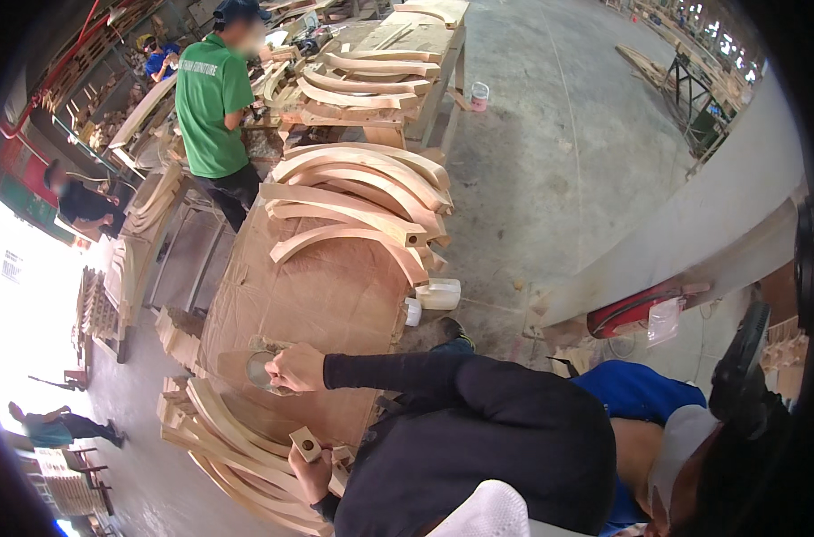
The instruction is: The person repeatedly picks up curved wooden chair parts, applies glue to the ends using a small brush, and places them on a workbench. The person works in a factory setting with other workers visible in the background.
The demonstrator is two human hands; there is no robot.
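Head view. A pale, square-ended wooden piece (303, 438) with a round hole in its end face stands at seven o'clock from centre. I see the left hand (312, 476) closed around it near that end; its full length is hidden from me. At eight o'clock, the right hand (298, 367) grips a round, grey-faced item (258, 368) over the brown covering (326, 295); its kind I cannot tell. Curved wooden parts (217, 421) lie at nine o'clock from the left hand. Assessment: the piece appears stiff, moderately weighty, hardly fragile, possibly slippery if dusty. Advised hold: opposite flat faces just behind the end, fingers clear of the hole.
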